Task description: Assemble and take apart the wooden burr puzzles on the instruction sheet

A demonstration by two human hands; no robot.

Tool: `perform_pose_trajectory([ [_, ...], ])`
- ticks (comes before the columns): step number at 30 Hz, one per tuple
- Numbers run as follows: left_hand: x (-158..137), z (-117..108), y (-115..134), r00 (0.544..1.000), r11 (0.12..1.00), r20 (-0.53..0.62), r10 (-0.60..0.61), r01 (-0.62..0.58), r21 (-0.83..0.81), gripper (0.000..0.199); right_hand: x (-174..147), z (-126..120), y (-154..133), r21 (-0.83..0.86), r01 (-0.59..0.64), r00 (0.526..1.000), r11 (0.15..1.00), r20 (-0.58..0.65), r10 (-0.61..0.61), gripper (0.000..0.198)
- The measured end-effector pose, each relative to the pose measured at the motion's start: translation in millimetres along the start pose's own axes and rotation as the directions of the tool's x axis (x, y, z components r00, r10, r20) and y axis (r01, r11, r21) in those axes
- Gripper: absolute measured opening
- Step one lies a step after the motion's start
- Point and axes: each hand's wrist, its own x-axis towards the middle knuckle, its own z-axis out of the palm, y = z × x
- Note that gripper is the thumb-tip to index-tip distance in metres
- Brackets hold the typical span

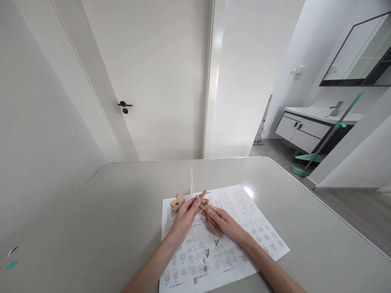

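Gray tabletop [122, 228]; my left hand [187, 213] pinches a slim tan wooden bar [203, 194]; my right hand [222, 221] pinches matching blocky pieces [211, 207].

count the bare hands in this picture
2: the left hand, beside the wooden cluster at the far edge of the printed sheet, and the right hand, nearer the sheet's middle.

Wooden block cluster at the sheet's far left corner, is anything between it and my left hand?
Nothing visible: the block cluster lies right beside your left hand, at the printed sheet's corner. That hand is occupied, though, holding wooden pieces with your right hand.
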Motion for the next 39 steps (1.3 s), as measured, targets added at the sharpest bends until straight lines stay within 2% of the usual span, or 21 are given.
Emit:
perform_pose_trajectory([
  [4, 0.2, -1.5, 3.2, 0.999, 1.0, 0.042, -0.025, 0.024, 0.016, 0.044, -0.5, 1.1, -1.8, -0.001, 0.004, 1.0, 1.0, 0.011, -0.004, 0.049],
  [9, -0.7, 3.1, -6.7, 0.998, 0.999, -0.05, 0.035, -0.037, -0.024, 0.045, 1.9, 8.0, 3.1, -0.038, 0.037, 0.998, 0.999, -0.054, -0.039, 0.049],
  [13, 0.8, 1.3, -11.1, 0.998, 0.999, -0.048, 0.048, -0.048, 0.006, 0.045, 1.6, 7.3, 3.0, -0.034, 0.031, 0.999, 0.999, -0.042, -0.033, 0.049],
  [20, -1.3, 0.4, -5.3, 0.997, 0.98, -0.001, -0.081, 0.08, 0.183, 0.046, -0.7, 1.3, -1.0, 0.025, 0.017, 1.0, 1.0, 0.026, -0.017, 0.048],
  [28, -7.2, 11.4, -5.7, 0.996, 0.978, 0.07, -0.046, 0.031, 0.207, 0.049, 1.0, 3.7, 3.7, -0.013, 0.039, 0.999, 0.999, -0.011, -0.04, 0.046],
  [39, -4.9, 8.6, -12.5, 1.0, 0.966, 0.024, -0.013, 0.006, 0.26, 0.05, 0.7, 3.1, 5.7, -0.003, 0.054, 0.998, 0.999, -0.018, -0.054, 0.046],
])
